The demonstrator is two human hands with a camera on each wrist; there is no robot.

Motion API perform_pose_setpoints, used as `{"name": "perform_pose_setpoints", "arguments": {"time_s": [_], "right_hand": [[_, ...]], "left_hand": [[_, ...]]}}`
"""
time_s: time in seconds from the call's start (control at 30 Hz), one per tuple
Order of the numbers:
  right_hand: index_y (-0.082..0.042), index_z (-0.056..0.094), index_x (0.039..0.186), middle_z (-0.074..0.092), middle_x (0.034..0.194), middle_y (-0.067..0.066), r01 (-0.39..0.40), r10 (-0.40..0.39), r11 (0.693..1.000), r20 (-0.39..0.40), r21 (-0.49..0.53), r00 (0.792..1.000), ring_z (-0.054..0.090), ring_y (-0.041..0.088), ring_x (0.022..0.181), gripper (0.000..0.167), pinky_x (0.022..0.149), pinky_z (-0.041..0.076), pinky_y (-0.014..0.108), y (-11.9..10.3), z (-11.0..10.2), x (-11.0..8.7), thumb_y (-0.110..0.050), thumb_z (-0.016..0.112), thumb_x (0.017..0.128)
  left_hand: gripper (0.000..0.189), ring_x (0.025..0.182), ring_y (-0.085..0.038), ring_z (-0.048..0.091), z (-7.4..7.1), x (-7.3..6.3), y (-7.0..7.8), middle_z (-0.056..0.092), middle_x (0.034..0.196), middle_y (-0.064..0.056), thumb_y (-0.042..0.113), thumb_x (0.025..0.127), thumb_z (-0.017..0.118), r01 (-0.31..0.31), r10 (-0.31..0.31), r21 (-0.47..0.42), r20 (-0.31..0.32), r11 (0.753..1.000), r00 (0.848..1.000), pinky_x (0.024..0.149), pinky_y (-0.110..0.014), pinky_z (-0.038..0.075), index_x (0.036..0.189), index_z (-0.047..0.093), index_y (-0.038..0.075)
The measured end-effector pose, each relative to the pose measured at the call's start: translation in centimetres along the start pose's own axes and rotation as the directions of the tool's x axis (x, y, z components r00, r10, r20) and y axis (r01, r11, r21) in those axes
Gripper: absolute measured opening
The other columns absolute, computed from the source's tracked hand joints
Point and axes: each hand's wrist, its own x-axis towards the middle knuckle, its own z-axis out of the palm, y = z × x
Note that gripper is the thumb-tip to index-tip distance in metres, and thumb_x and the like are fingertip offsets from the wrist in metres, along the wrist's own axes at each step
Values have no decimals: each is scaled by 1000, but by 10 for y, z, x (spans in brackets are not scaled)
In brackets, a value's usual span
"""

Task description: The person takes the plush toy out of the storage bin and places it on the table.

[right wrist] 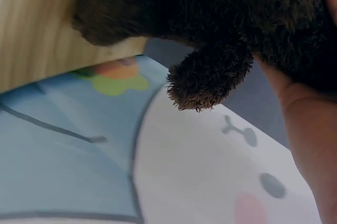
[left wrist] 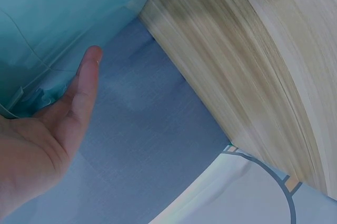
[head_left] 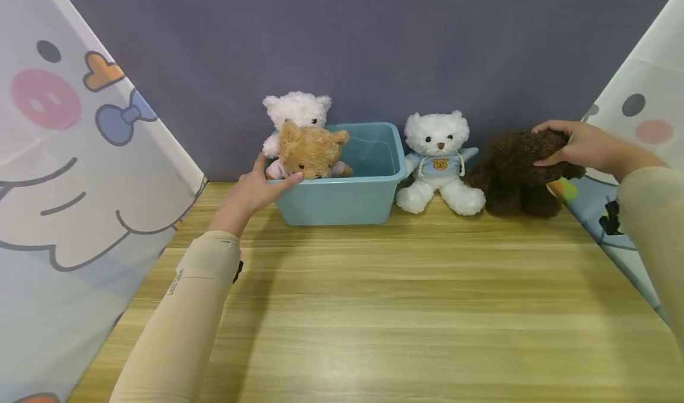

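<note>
My left hand (head_left: 250, 190) holds the front left corner of a light blue plastic bin (head_left: 339, 203), its thumb on the rim near a plush toy. In the left wrist view, fingers (left wrist: 84, 95) lie along the bin's outer side. A tan teddy bear (head_left: 312, 151) and a white teddy bear (head_left: 296, 109) sit inside the bin's left part. At the right, my right hand (head_left: 590, 148) grips a dark brown teddy bear (head_left: 515, 165), which leans forward at the table. The right wrist view shows its brown fur (right wrist: 210, 79) close up; its face is hidden.
A white teddy bear in a light blue hoodie (head_left: 440, 162) sits between the bin and the brown bear. The wooden table (head_left: 401, 308) meets a dark grey backdrop (head_left: 374, 47). Printed cartoon panels (head_left: 48, 154) stand on both sides.
</note>
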Motion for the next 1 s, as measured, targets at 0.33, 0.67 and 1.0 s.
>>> {"name": "perform_pose_setpoints", "arguments": {"time_s": [0.33,0.67,1.0], "right_hand": [[-14,7,173,-22,176,21,-27,35,988,-48,155,998,-17,58,159,95,114,18,86,21,33,8,-36,69,105],[-25,-9,172,-33,170,30,-31,51,991,-148,132,988,-19,67,153,87,112,9,90,18,39,14,-57,44,110],[-21,-9,172,-33,170,29,-8,26,994,-157,113,987,-3,70,154,80,113,16,87,7,38,14,-53,34,113]], "left_hand": [[146,157,-58,27,-2,-3,0,19,175,-30,112,66,38,-7,7,-2,-25,1000,1000,116,-77,36,166,-28,29],[148,160,-57,21,0,0,-1,17,176,-29,113,63,38,5,-5,0,0,1000,1000,117,-77,35,165,-30,31],[149,157,-55,31,-2,2,1,13,178,-25,113,61,42,19,-19,-34,0,999,1000,118,-75,36,166,-27,33]]}}
